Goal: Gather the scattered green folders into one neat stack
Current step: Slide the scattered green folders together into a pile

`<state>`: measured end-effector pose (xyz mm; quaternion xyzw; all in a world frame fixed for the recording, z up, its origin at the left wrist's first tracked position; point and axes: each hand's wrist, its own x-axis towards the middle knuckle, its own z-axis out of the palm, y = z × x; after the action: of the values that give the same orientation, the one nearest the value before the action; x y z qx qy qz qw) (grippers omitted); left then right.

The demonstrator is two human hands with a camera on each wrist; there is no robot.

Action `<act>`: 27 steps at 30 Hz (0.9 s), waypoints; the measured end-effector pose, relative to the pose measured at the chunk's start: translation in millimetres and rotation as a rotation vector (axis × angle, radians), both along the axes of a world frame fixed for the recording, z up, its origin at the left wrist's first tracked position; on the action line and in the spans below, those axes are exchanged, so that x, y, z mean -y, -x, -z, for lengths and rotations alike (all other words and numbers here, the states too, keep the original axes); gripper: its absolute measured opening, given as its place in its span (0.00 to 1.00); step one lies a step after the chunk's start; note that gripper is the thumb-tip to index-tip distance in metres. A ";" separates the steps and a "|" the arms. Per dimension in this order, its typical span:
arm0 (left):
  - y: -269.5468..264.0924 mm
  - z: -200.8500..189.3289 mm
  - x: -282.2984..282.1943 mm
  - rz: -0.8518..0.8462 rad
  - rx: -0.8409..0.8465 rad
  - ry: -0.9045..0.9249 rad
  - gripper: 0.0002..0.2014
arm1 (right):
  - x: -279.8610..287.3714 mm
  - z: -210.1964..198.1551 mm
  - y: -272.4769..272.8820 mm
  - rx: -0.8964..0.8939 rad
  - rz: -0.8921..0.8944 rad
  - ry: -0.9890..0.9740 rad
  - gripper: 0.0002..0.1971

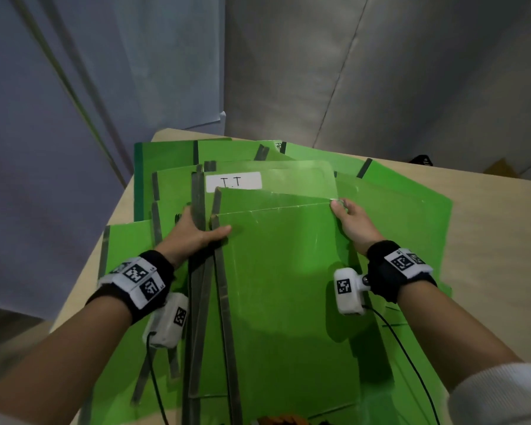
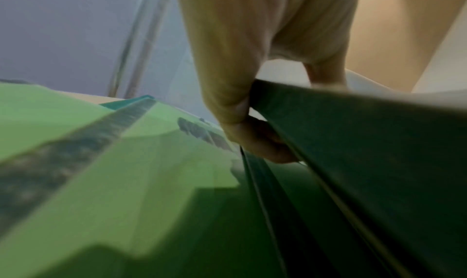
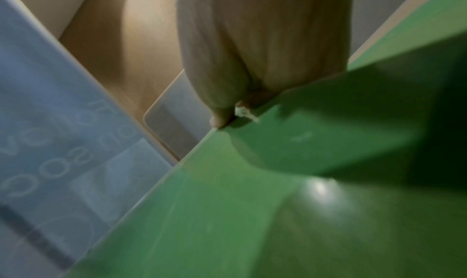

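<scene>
Several green folders lie overlapped on a pale wooden table [image 1: 488,204]. I hold a bundle of them [image 1: 282,271] raised toward me. My left hand [image 1: 196,231] grips the bundle's grey spine edge, thumb on top, fingers underneath; the left wrist view shows that hand [image 2: 240,110] curled round the dark edge [image 2: 353,132]. My right hand [image 1: 348,219] pinches the top folder's far right corner, and its fingertips [image 3: 222,120] sit on that corner [image 3: 252,142] in the right wrist view. A folder with a white label marked "T.T" [image 1: 233,180] lies just behind the bundle.
More green folders [image 1: 172,161] fan out to the left, back and right [image 1: 411,204], some overhanging the table's left edge. Grey and bluish walls rise close behind. A small dark object [image 1: 422,160] sits at the table's far right. Camera cables [image 1: 411,357] trail from both wrists.
</scene>
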<state>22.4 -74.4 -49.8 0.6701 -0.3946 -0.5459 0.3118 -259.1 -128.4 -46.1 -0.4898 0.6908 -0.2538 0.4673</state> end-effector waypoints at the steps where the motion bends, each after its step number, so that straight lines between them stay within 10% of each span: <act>1: 5.6 1.4 -4.6 0.005 0.019 -0.008 0.60 | -3.1 1.2 -3.7 -0.010 -0.010 -0.021 0.32; 8: 11.6 24.0 -42.9 0.004 0.050 -0.207 0.57 | -43.3 21.3 1.5 -0.084 -0.078 -0.141 0.42; 12: 6.7 24.6 -43.4 0.014 0.122 -0.210 0.29 | -28.3 19.9 19.4 -0.232 -0.091 -0.026 0.39; 19: -2.1 26.5 -46.6 -0.011 0.300 -0.081 0.50 | -13.4 39.0 59.1 -0.536 0.070 -0.178 0.37; 27: -5.2 20.5 -40.1 -0.108 0.249 -0.073 0.55 | -13.5 30.8 39.1 -0.131 0.147 -0.019 0.26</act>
<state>27.7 -34.2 -70.3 0.7637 -0.3736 -0.4551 0.2647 -298.2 -115.0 -76.9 -0.4490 0.7562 -0.2484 0.4060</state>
